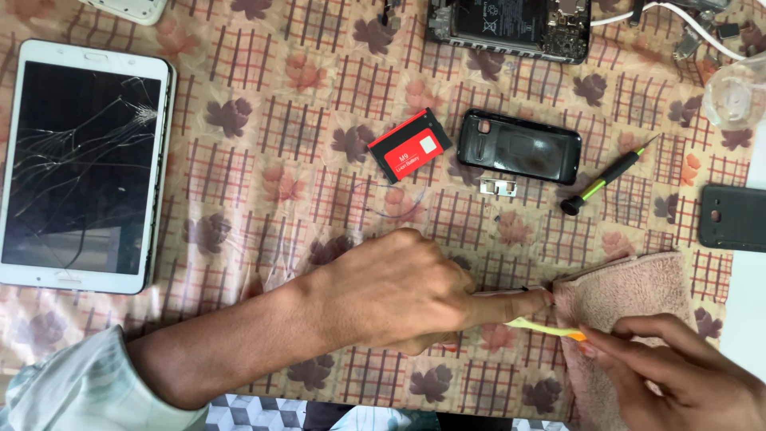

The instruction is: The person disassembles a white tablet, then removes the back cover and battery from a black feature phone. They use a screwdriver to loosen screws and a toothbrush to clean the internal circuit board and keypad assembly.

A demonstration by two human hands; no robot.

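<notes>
Nearest, my right hand (678, 375) pinched a thin, light yellow tool (542, 326) beside the soft pink cloth (630, 295), my left hand (399, 291) curled with forefinger out, pressing something tiny, while beyond lay the fragile black phone shell (519, 147).

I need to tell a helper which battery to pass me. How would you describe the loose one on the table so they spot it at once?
Start at the cracked white tablet on the left of the patterned tablecloth and move right, toward the empty black phone shell. Just left of that shell lies the small battery, tilted. It alone is flat, rectangular and red and black with a white patch.
</notes>
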